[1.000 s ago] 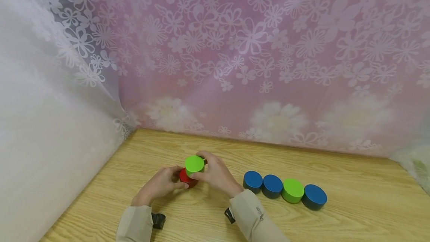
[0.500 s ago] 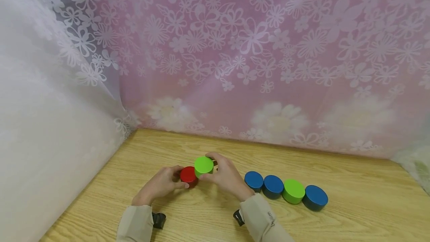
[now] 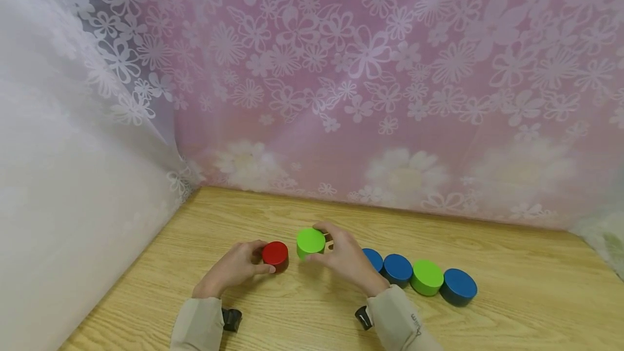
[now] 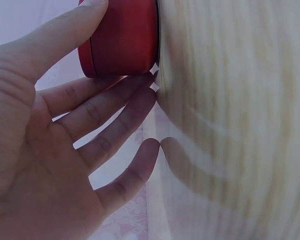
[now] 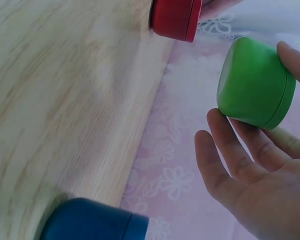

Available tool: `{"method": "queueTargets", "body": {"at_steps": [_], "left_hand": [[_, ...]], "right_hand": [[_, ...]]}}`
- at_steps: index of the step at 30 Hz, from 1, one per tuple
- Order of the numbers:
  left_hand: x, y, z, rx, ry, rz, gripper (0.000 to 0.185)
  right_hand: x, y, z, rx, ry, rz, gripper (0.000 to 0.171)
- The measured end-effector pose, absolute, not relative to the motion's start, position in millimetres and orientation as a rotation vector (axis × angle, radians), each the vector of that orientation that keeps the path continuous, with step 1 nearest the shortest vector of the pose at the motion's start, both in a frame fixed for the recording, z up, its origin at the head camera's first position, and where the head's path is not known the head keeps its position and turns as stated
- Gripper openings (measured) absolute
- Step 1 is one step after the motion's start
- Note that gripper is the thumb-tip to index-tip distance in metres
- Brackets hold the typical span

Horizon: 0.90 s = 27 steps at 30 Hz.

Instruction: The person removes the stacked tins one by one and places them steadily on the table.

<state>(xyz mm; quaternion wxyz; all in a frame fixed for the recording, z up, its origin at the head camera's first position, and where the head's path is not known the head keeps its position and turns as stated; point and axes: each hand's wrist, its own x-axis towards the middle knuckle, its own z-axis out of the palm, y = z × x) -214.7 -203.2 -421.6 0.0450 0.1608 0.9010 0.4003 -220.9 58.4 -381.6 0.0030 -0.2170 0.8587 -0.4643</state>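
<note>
Curtain (image 3: 370,80): pink floral sheet hung along the far side; a white one drapes the left.
Counter (image 3: 512,307): pale wood-grain top carrying every piece.
Row of discs: blue disc (image 3: 458,286), green disc (image 3: 427,277), blue disc (image 3: 397,268) and a further blue disc (image 3: 373,258), touching edge to edge at right, the leftmost partly hidden by the right wrist.
Right hand (image 3: 347,258): fingers and thumb curled round the green puck (image 3: 310,241), pinching its rim; it appears held just clear of the counter, right of the red one and apart from it.
Left hand (image 3: 237,265): thumb and fingers clasp the red puck (image 3: 275,254) by its sides, seemingly to steady it flat on the counter.
Sleeves: beige cuffs, near edge.
</note>
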Motion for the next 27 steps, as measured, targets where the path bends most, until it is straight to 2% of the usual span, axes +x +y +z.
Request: {"method": "queueTargets", "body": {"at_steps": [27], "left_hand": [[-213.7, -203.7, -421.3, 0.514, 2.742, 1.227, 0.053]], "right_hand": [[-218.1, 93.7, -380.2, -0.621, 2.766, -1.453, 0.06]]}}
